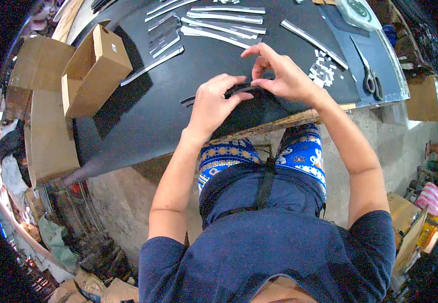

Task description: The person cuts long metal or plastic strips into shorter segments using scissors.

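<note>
Near the front edge of the black tabletop, I hold a narrow dark strip [241, 90] with a thin pale line along it. My left hand [213, 101] is closed round it, thumb and fingers on either side, and one end sticks out to the left. At the right end my right hand [282, 76] pinches between thumb and fingers, index finger raised and curled. Whether a small piece sits in that pinch I cannot make out. Beyond my hands lie several black-and-white strips [224, 28]. One more strip [314, 44] lies to the right, beside a scatter of small white pieces [322, 70].
Scissors with dark handles [370, 81] lie at the table's right side. An open cardboard box [100, 70] stands at the left, with another strip [153, 65] beside it. A clear plastic bag with a green coil [358, 12] sits at the far right corner. The wooden table edge [289, 120] runs before me.
</note>
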Tool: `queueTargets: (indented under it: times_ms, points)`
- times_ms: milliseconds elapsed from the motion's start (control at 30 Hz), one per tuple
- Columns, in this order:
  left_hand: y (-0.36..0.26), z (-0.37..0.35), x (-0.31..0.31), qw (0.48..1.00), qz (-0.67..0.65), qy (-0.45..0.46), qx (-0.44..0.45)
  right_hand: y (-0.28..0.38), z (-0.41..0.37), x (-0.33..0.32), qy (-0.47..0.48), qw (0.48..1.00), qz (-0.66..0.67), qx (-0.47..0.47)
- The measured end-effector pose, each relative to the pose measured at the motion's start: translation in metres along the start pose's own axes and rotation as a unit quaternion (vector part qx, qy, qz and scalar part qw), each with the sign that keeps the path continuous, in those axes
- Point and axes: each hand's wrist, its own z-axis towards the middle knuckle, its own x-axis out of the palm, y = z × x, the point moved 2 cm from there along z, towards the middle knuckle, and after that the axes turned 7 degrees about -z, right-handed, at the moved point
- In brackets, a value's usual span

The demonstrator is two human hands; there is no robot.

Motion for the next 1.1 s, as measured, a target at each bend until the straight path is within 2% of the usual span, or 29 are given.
queueTargets:
  times_ms: [33,167,233,267,333,400,433,467,533,600,700,1100]
  points:
    - [-0.001,0.001,0.003,0.999,-0.004,0.032,-0.019,0.001,0.001,-0.002,-0.002,1.0,-0.001,0.0]
    - [-0.005,0.003,0.009,0.999,-0.014,0.008,-0.032,0.003,-0.002,-0.005,-0.004,1.0,0.005,-0.02]
    - [-0.006,0.002,0.01,0.994,-0.071,0.004,-0.084,0.002,-0.006,-0.005,-0.002,1.0,0.009,-0.014]
    - [-0.007,0.002,0.009,0.994,-0.071,0.004,-0.084,0.0,-0.009,-0.004,-0.016,0.999,0.028,-0.016]
    - [-0.005,0.001,0.008,0.972,-0.174,0.0,-0.156,0.0,-0.016,-0.003,-0.031,0.998,0.048,-0.019]
    - [-0.007,0.002,0.004,0.958,-0.218,0.019,-0.183,0.002,-0.025,-0.001,-0.067,0.992,0.111,-0.002]
    - [-0.007,0.003,0.004,0.941,-0.261,0.038,-0.21,0.002,-0.03,0.0,-0.061,0.986,0.141,0.062]
    - [-0.007,0.003,0.004,0.942,-0.261,0.04,-0.209,0.005,-0.034,0.002,-0.063,0.986,0.14,0.062]
    - [-0.006,0.002,0.007,0.921,-0.317,0.034,-0.223,0.005,-0.041,0.007,-0.076,0.941,0.279,0.174]
    - [-0.006,0.002,0.009,0.915,-0.33,0.035,-0.229,0.006,-0.045,0.008,-0.109,0.946,0.253,0.173]
    - [-0.008,0.003,0.012,0.91,-0.337,0.041,-0.239,0.008,-0.05,0.009,-0.152,0.924,0.304,0.174]
    - [-0.013,0.006,0.023,0.909,-0.346,0.054,-0.225,0.001,-0.056,0.014,-0.185,0.917,0.307,0.176]
